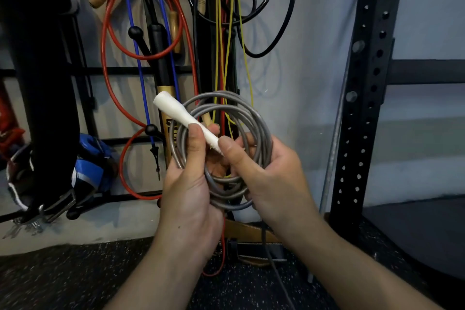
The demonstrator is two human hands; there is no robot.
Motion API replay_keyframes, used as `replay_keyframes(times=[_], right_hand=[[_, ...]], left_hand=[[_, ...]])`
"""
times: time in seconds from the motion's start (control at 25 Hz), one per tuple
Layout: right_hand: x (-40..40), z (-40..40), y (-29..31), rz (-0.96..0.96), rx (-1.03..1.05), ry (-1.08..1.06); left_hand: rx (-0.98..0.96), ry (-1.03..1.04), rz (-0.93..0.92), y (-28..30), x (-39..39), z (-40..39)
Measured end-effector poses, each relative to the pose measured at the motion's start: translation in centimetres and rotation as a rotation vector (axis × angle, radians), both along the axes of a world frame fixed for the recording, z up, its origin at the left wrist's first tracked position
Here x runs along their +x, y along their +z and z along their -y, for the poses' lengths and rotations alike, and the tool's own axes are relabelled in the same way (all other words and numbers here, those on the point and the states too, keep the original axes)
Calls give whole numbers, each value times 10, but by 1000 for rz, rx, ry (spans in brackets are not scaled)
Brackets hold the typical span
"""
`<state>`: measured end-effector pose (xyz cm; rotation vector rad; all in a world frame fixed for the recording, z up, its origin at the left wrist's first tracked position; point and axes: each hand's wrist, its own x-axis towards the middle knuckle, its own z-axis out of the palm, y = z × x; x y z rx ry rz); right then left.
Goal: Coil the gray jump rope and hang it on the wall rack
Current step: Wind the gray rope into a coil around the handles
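Observation:
The gray jump rope (254, 118) is wound into a coil of several loops, held in front of the wall rack (141, 70). Its white handle (181, 114) sticks up and to the left across the coil. My left hand (191, 178) grips the coil's left side, thumb on the handle. My right hand (261, 168) holds the coil's right side, its thumb pressing the handle's lower end. A loose gray strand (270, 257) trails down to the floor.
Red (105, 63), blue (141, 78), yellow (247, 75) and black (281, 33) ropes hang on the rack with wooden handles. Black bag (37, 83) and blue glove (93, 168) hang left. A perforated black steel upright (364, 83) stands right. A leather belt (249, 231) lies on the speckled floor.

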<state>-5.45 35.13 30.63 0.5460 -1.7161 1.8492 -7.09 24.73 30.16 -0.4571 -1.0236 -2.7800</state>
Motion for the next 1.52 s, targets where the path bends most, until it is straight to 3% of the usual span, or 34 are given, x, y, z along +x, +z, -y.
replay_keyframes(times=[0.16, 0.4, 0.48, 0.64, 0.76, 0.96, 1.12, 1.28, 1.44, 1.52], right_hand=[[2, -10, 9, -29, -19, 35], [7, -55, 31, 124, 352, 24], [10, -67, 42, 166, 495, 83], [11, -67, 50, 139, 805, 146], [10, -59, 52, 87, 905, 157], [-2, -53, 44, 95, 814, 163], [-7, -48, 37, 40, 749, 76], [-13, -60, 38, 130, 442, 45], [-16, -82, 32, 257, 496, 68], [-19, -84, 23, 318, 420, 106]], left_hand=[[-83, -34, 6, -4, -4, 7], [-305, -56, -103, 7, -14, 48], [-553, -14, -241, 23, -16, 72], [-1245, -2, -497, 48, -5, 80], [-1459, 22, -547, 42, 2, 57], [-1304, -145, -448, 37, -3, 54], [-1261, -55, -406, 27, -7, 57], [-983, 117, -350, 21, -10, 59], [-638, 250, -280, 24, -9, 57], [-417, 316, -209, 30, -7, 56]])
